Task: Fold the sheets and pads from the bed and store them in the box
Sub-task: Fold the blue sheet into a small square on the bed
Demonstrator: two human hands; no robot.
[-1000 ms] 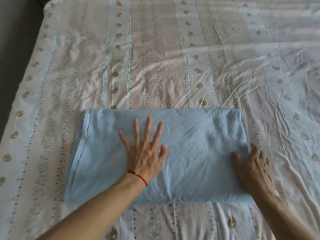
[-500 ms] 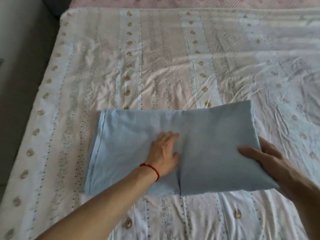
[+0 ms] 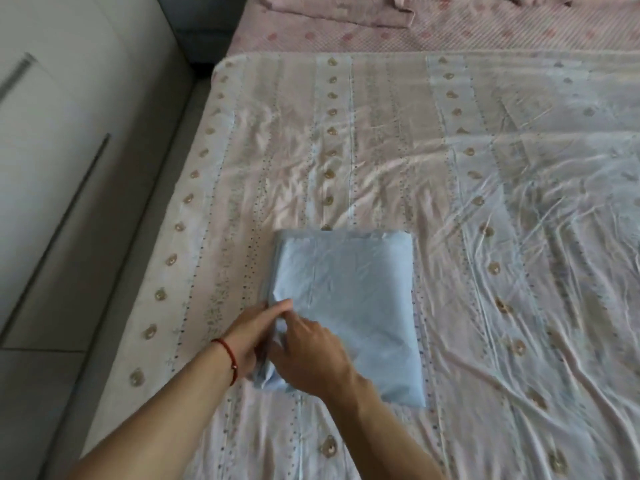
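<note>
A light blue sheet (image 3: pixel 356 292), folded into a near-square bundle, lies on the striped patterned bed sheet (image 3: pixel 381 150) near the bed's front left. My left hand (image 3: pixel 251 336), with a red cord on its wrist, holds the bundle's left edge, its fingers against the layered cloth. My right hand (image 3: pixel 308 351) lies right beside it on top of the bundle's near left part, fingers curled into the same edge. The bundle's near left corner is hidden under both hands. No box is in view.
The bed's left edge runs beside a grey floor strip (image 3: pixel 79 306) and white cabinet fronts (image 3: pixel 52 126). Pink dotted bedding (image 3: pixel 433 32) with a crumpled pink cloth (image 3: pixel 336 6) lies at the far end. Wrinkled bed sheet spreads to the right.
The right half of the blue sheet was lifted by my right hand and folded over to the left. Both hands now meet at the bundle's left edge. The view shifted right and up.
</note>
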